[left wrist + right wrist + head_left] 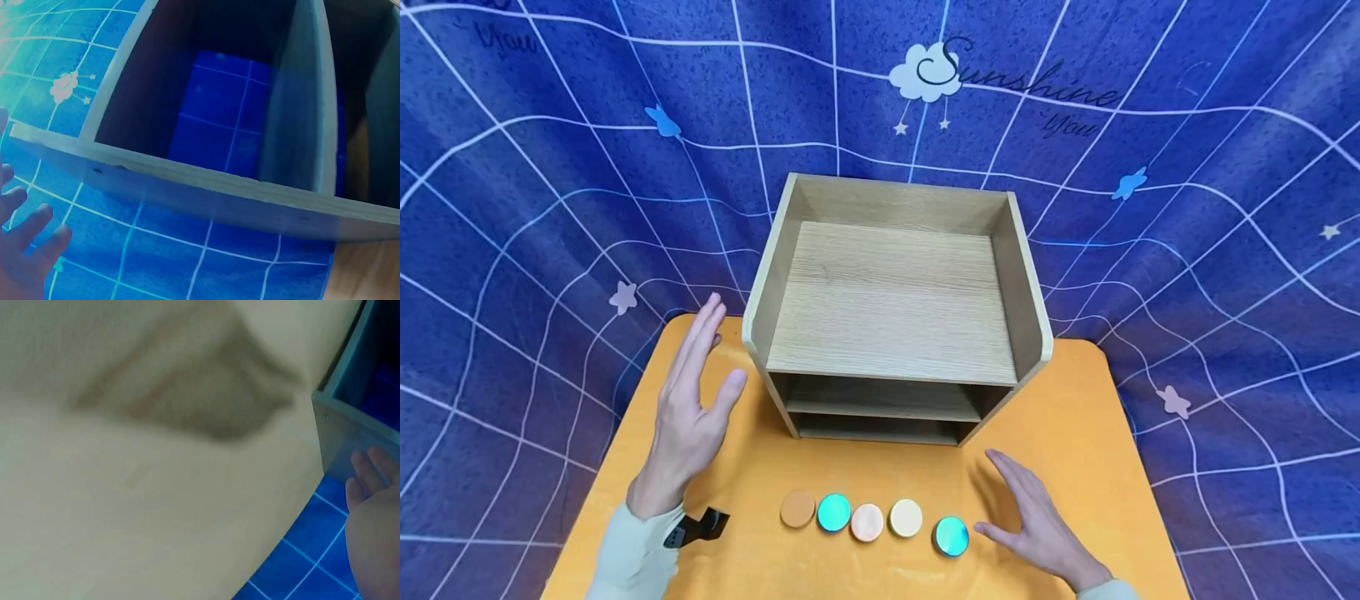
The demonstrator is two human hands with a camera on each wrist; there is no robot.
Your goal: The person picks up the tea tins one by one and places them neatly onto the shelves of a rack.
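A light wooden shelf unit stands at the back of the orange table, its open front facing me. My left hand hovers by its left side, fingers extended and thumb apart, holding nothing. In the left wrist view, its fingertips show beside the shelf's side panel. Low at the right, my right hand is also empty, with fingers extended. It is nearest a shiny blue round piece. Left of that lie a cream disc, a pink disc, a turquoise disc and a brown disc.
The orange tabletop ends at rounded back corners. A blue cloth with white grid lines and stars hangs behind and at both sides. A black strap piece sticks out at my left wrist.
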